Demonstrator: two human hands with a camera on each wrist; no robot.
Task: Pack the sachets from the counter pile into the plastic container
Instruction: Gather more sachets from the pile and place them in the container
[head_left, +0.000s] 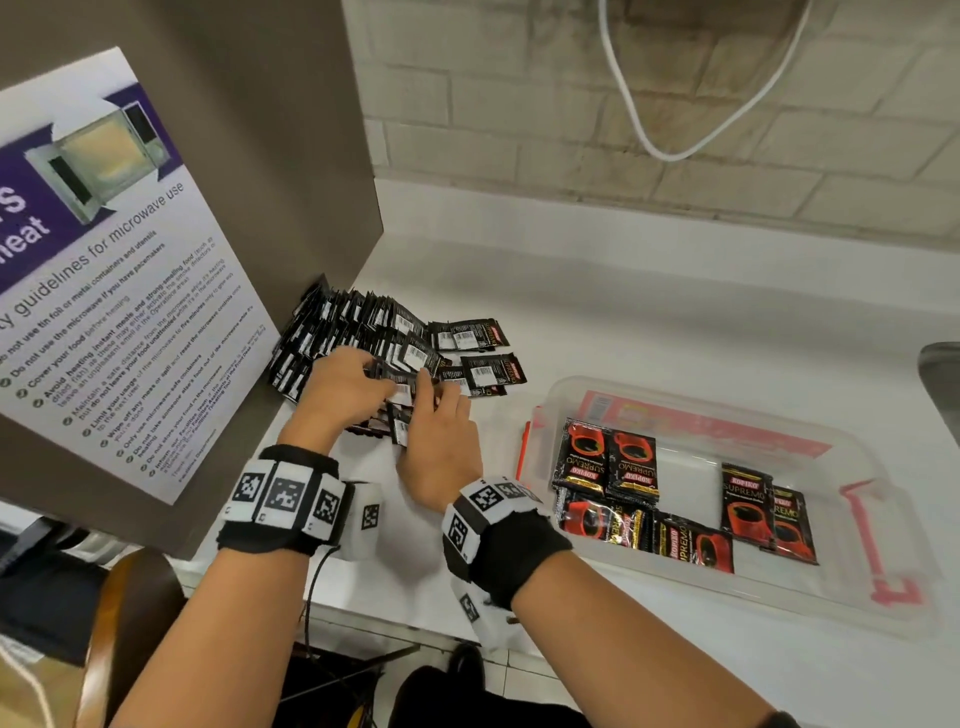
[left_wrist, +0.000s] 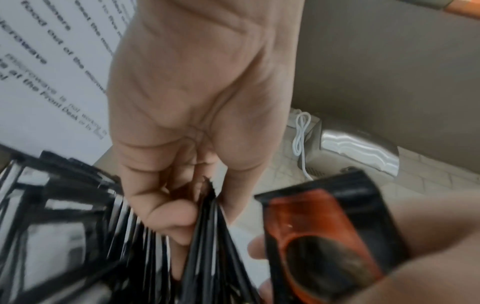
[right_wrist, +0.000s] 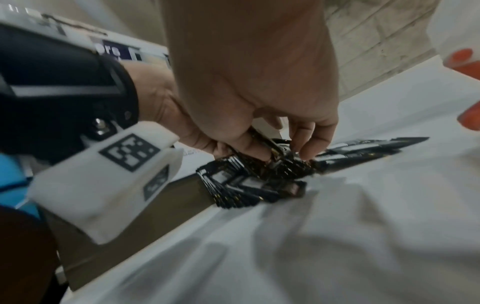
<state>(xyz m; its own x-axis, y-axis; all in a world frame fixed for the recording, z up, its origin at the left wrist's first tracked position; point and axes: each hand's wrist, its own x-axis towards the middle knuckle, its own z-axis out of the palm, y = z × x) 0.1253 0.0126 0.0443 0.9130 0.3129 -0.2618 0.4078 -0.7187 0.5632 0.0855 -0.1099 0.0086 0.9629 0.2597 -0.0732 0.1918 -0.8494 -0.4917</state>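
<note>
A big pile of black sachets (head_left: 384, 332) lies on the white counter against the cabinet side, barcodes up. My left hand (head_left: 363, 382) grips a bundle of sachets (left_wrist: 207, 236) at the pile's near edge, fingers curled round them. My right hand (head_left: 439, 410) is just beside it and pinches sachets (right_wrist: 283, 160) between thumb and fingertips; a sachet with a red cup print (left_wrist: 324, 236) shows against its fingers. The clear plastic container (head_left: 883, 613) with red latches stands to the right and holds several sachets (head_left: 608, 467) laid flat.
A brown cabinet panel with a microwave guidelines poster (head_left: 119, 291) walls off the left. A white cable (head_left: 670, 150) hangs on the brick wall behind. White counter (head_left: 675, 312) stretches between pile and wall. A grey object (head_left: 940, 374) sits at the right edge.
</note>
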